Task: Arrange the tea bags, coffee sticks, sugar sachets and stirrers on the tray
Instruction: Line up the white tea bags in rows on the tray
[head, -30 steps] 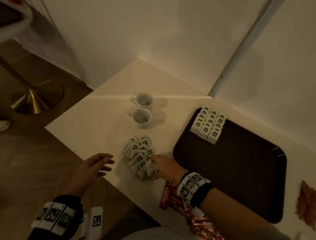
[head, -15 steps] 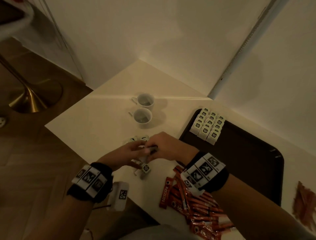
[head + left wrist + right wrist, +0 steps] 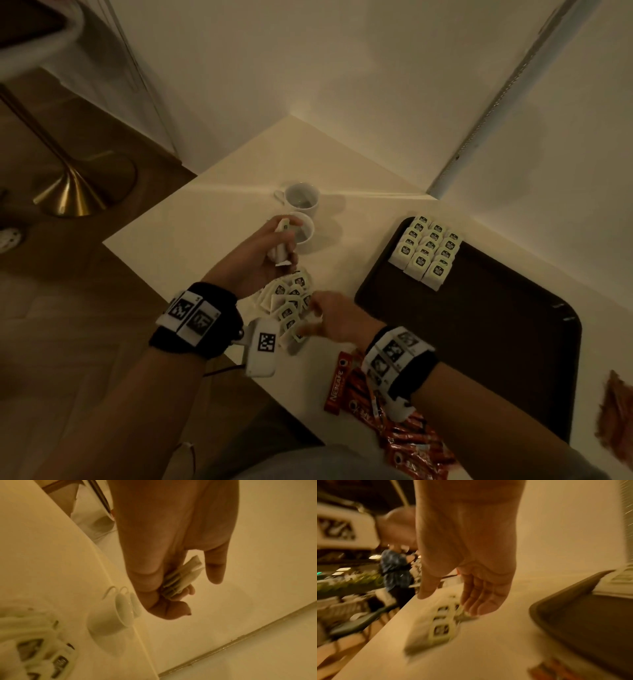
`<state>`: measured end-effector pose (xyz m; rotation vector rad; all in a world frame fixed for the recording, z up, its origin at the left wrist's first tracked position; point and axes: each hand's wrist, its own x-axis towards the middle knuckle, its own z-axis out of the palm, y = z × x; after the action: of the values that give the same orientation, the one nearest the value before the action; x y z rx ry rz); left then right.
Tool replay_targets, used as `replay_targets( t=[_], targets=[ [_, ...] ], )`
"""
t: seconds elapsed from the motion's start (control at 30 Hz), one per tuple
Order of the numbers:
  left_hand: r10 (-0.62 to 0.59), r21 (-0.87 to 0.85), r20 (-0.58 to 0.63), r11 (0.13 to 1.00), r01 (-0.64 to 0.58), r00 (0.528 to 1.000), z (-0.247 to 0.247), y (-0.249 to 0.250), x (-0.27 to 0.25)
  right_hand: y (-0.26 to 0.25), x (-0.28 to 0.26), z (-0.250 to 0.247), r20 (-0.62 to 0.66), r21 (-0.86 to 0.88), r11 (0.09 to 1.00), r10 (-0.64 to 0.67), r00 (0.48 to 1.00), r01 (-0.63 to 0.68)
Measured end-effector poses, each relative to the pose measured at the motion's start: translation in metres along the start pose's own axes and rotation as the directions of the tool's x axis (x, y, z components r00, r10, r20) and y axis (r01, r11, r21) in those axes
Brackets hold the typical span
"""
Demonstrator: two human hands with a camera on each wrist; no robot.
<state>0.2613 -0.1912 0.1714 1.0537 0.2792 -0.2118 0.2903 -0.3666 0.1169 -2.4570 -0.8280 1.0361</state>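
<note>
My left hand is raised above the table and grips a small stack of white tea bags; the left wrist view shows the stack edge-on between thumb and curled fingers. A loose pile of tea bags lies near the table's front edge. My right hand hangs over the pile's right side with relaxed fingers reaching down at the bags. Neat rows of tea bags fill the far left corner of the dark tray. Red coffee sticks lie by my right forearm.
Two white cups stand behind my left hand. A brownish bundle, perhaps stirrers, lies at the right edge beyond the tray. Walls close the table's back and right side. The table's front edge drops to a wooden floor with a brass stool base.
My left hand has lifted away toward the cups with a stack of tea bags. My right hand has dropped back onto the loose pile. One second ago the left hand was empty.
</note>
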Motion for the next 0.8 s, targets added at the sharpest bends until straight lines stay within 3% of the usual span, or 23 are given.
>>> replay_targets(
  t=[0.1,0.2,0.33,0.47,0.57,0.8],
  targets=[
    [-0.012,-0.102,-0.020,0.995,0.010,1.000,0.013,0.007,0.003,-0.004,0.010,0.025,0.033,-0.108,0.994,0.009,0.999,-0.006],
    [0.001,-0.071,-0.011,0.997,-0.002,1.000,0.016,0.010,0.006,0.004,0.020,0.038,0.024,-0.179,0.984,0.019,1.000,-0.014],
    [0.024,-0.029,-0.024,0.999,-0.025,0.999,0.014,0.012,0.009,0.017,0.023,0.039,0.004,-0.101,0.995,0.001,1.000,0.000],
    [0.113,0.182,-0.101,0.979,-0.093,0.988,0.015,0.009,0.011,0.030,0.016,0.021,0.013,0.107,0.992,-0.067,0.998,0.065],
    [0.159,0.293,-0.127,0.949,-0.116,0.979,0.015,0.006,0.013,0.033,0.009,0.003,0.018,0.180,0.983,-0.042,0.999,0.038],
    [0.209,0.298,-0.164,0.942,-0.154,0.964,0.013,0.008,0.016,-0.007,0.006,0.034,-0.057,0.000,1.000,0.023,0.998,-0.023]
  ],
)
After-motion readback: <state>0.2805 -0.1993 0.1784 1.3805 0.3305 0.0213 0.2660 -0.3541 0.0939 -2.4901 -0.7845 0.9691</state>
